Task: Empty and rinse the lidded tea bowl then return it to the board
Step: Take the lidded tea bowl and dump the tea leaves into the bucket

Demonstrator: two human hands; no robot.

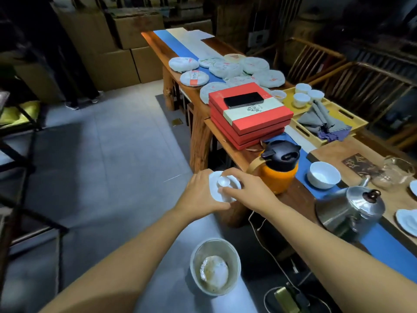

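The white lidded tea bowl (222, 185) is held in the air between both hands, off the table's left edge and above the floor. My left hand (200, 192) grips its left side and rim. My right hand (246, 187) holds its right side, fingers on the lid with its round knob. Below it on the floor stands a grey waste bucket (214, 267) with wet tea residue inside. The tea board (338, 154) lies on the table to the right.
An orange flask (278, 170) with a black top stands at the table edge beside my right hand. A white bowl (323, 175), a metal kettle (354, 206), glass pitchers (393, 172), red boxes (250, 114) with a phone, and a power cable (259, 224) are nearby.
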